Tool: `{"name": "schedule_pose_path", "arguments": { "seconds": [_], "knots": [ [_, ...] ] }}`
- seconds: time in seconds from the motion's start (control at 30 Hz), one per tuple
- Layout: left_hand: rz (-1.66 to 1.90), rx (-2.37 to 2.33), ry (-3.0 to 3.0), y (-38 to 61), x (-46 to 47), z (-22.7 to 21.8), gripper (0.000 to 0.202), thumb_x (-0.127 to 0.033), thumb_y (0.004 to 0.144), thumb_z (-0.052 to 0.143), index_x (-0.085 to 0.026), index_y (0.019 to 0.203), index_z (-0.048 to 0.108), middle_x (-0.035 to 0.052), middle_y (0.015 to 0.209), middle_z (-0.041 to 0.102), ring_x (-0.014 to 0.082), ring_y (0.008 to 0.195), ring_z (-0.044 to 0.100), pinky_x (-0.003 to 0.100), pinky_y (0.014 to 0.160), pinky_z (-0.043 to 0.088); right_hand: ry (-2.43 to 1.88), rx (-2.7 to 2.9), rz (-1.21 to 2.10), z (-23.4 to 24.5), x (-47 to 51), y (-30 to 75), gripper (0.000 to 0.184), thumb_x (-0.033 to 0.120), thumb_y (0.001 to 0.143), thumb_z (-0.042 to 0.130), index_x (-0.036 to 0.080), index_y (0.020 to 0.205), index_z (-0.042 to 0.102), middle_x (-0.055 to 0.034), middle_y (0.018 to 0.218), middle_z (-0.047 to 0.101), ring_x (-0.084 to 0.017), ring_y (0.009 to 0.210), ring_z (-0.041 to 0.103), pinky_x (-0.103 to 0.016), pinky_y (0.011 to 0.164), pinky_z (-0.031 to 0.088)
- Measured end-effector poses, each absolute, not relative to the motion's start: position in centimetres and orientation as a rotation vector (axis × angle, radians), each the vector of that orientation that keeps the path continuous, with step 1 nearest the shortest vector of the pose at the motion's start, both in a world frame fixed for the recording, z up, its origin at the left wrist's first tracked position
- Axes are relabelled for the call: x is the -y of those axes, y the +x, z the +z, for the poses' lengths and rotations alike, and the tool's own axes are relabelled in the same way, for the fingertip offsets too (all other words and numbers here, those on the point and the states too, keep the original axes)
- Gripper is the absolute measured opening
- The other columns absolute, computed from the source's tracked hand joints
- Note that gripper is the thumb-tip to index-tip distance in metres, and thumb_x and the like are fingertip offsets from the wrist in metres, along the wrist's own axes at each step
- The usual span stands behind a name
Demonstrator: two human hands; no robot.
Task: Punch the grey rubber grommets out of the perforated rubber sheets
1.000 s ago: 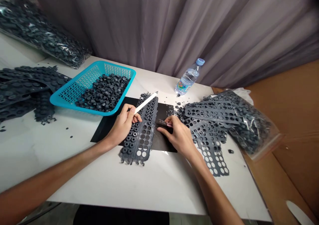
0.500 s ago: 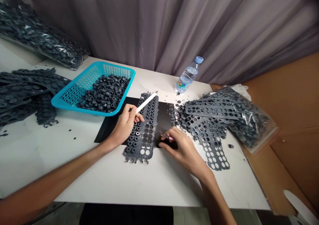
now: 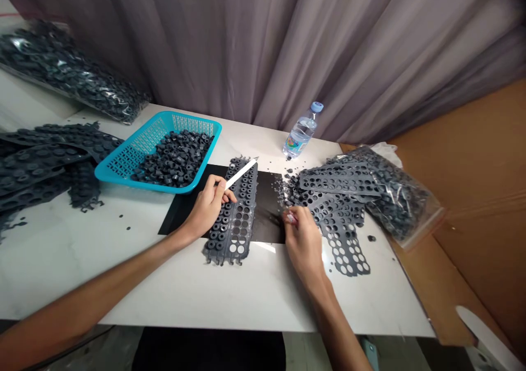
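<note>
My left hand (image 3: 206,206) is closed round a white stick-like tool (image 3: 241,172) and rests on the left edge of a dark rubber sheet (image 3: 236,217) studded with small rings, some of its holes bare. That sheet lies on a black mat (image 3: 269,209). My right hand (image 3: 301,237) sits at the mat's right edge, fingers pinched together near a pile of punched-out rubber sheets (image 3: 341,206); what it pinches is too small to name.
A turquoise basket (image 3: 123,160) of loose dark rings stands at the left. Behind the mat is a water bottle (image 3: 301,131). Clear bags of rings lie at the right (image 3: 400,198) and far left (image 3: 69,78). More full sheets (image 3: 41,163) are stacked at the left. The white table (image 3: 205,289) ends near me.
My right hand has slid from the sheet's right side across the mat to its right edge, beside the punched-out sheets. My left hand has stayed on the sheet with the tool.
</note>
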State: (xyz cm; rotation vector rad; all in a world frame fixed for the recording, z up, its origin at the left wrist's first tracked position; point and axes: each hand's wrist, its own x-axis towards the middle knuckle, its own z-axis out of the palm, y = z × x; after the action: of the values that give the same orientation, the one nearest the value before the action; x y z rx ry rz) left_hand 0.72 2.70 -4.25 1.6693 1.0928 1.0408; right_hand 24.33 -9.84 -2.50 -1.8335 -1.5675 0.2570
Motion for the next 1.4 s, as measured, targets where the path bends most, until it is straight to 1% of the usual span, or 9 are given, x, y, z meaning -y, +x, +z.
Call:
{"name": "schedule_pose_path", "arguments": {
  "seconds": [0.1,0.17,0.23,0.4,0.6,0.77,0.9,1.17,1.4],
  "knots": [
    [1.017,-1.095,1.701,0.7,-2.6,-4.3,0.027,-0.051,0.113,0.040,-0.025,0.105,0.048,0.0005,0.082,0.078,0.0190,0.080,0.069,0.034,0.085,0.052,-1.861,1.563,0.198,-3.0,9.7,25.2,0.023,0.046,0.109,0.052,0.024,0.108,0.058,-0.0083,0.099,0.065,-0.027,0.085,0.063,-0.038,0.076,0.050],
    [1.005,-1.098,1.717,0.7,-2.6,-4.3,0.027,-0.050,0.113,0.041,-0.026,0.105,0.048,0.0003,0.082,0.079,0.0192,0.080,0.069,0.035,0.086,0.052,-1.885,1.656,0.178,-3.5,9.5,25.2,0.039,0.058,0.103,0.063,0.022,0.116,0.057,-0.0105,0.105,0.066,-0.030,0.092,0.065,-0.041,0.080,0.051],
    [0.999,-1.100,1.727,0.7,-2.6,-4.4,0.027,-0.050,0.113,0.040,-0.025,0.104,0.048,0.0005,0.083,0.079,0.0192,0.081,0.069,0.035,0.086,0.052,-1.915,1.726,0.123,-3.8,9.2,25.0,0.046,0.061,0.101,0.065,0.020,0.121,0.055,-0.0138,0.109,0.067,-0.033,0.097,0.066,-0.045,0.085,0.052],
    [0.993,-1.093,1.740,0.7,-2.5,-4.2,0.028,-0.052,0.112,0.039,-0.026,0.104,0.048,0.0009,0.083,0.079,0.0202,0.081,0.070,0.035,0.086,0.052,-1.969,1.676,-0.096,-3.6,8.5,25.0,0.026,0.037,0.113,0.038,0.019,0.120,0.054,-0.0161,0.106,0.066,-0.033,0.090,0.063,-0.045,0.081,0.050],
    [0.988,-1.081,1.757,0.9,-2.2,-3.8,0.028,-0.053,0.111,0.040,-0.027,0.104,0.049,0.0012,0.081,0.079,0.0223,0.081,0.071,0.036,0.086,0.051,-1.976,1.794,-0.140,-3.4,8.5,25.1,0.043,0.055,0.108,0.052,0.017,0.128,0.054,-0.0182,0.113,0.063,-0.036,0.101,0.062,-0.047,0.087,0.050],
    [0.985,-1.078,1.768,0.8,-2.2,-3.7,0.028,-0.053,0.111,0.042,-0.028,0.103,0.050,0.0002,0.079,0.079,0.0225,0.078,0.070,0.035,0.084,0.050,-2.098,1.699,-0.300,-3.8,8.7,25.8,0.026,0.032,0.113,0.039,0.016,0.123,0.057,-0.0178,0.108,0.061,-0.035,0.097,0.059,-0.047,0.086,0.047],
    [0.976,-1.076,1.755,0.7,-1.9,-3.6,0.027,-0.052,0.111,0.043,-0.027,0.105,0.051,-0.0010,0.076,0.078,0.0218,0.075,0.070,0.035,0.082,0.050,-1.998,1.840,-0.259,-3.5,7.3,25.6,0.023,0.029,0.113,0.039,0.018,0.120,0.058,-0.0153,0.106,0.058,-0.032,0.091,0.057,-0.045,0.082,0.050],
    [1.044,-1.072,1.660,1.0,-1.4,-3.5,0.031,-0.055,0.113,0.036,-0.027,0.106,0.046,-0.0022,0.070,0.073,0.0195,0.066,0.064,0.033,0.072,0.049,-1.972,1.969,-0.228,-3.5,0.5,25.5,0.040,-0.005,0.089,0.038,0.013,0.118,0.059,-0.0209,0.115,0.053,-0.033,0.103,0.055,-0.042,0.075,0.055],
    [0.994,-1.075,1.656,1.1,-1.0,-3.3,0.027,-0.051,0.114,0.037,-0.026,0.108,0.045,-0.0032,0.069,0.071,0.0188,0.068,0.063,0.034,0.073,0.048,-1.963,1.998,-0.248,-3.4,-2.1,25.4,0.022,0.010,0.103,0.046,0.016,0.111,0.066,-0.0183,0.112,0.061,-0.032,0.099,0.059,-0.043,0.082,0.054]
  ]
}}
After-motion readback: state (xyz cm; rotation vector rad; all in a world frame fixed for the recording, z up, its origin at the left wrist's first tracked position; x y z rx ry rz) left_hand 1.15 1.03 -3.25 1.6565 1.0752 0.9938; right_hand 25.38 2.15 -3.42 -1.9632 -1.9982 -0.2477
